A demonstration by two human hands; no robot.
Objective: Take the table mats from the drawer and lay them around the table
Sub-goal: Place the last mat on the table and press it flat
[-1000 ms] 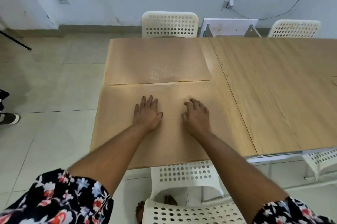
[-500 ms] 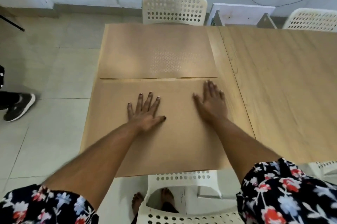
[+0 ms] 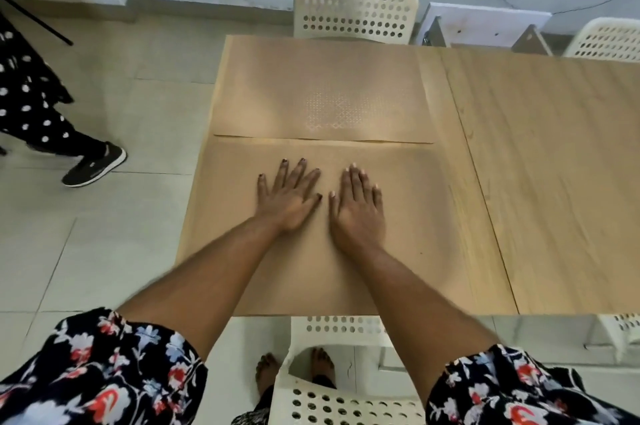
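Note:
Two tan table mats lie flat at the left end of the wooden table point(image 3: 540, 182). The near mat point(image 3: 408, 216) reaches the table's front edge. The far mat point(image 3: 318, 92) lies just beyond it, their long edges almost touching. My left hand point(image 3: 289, 197) and my right hand point(image 3: 356, 206) press flat on the middle of the near mat, fingers straight and spread, thumbs close together. No drawer is in view.
A white perforated chair point(image 3: 356, 9) stands at the table's far side, another point(image 3: 606, 40) at the far right, and one point(image 3: 339, 390) right below me. Another person's leg and black shoe point(image 3: 93, 165) are on the tiled floor to the left.
My right hand slid left from the near mat's right part to its middle, beside my left hand. The view tilted down. The other person stepped further into view at left.

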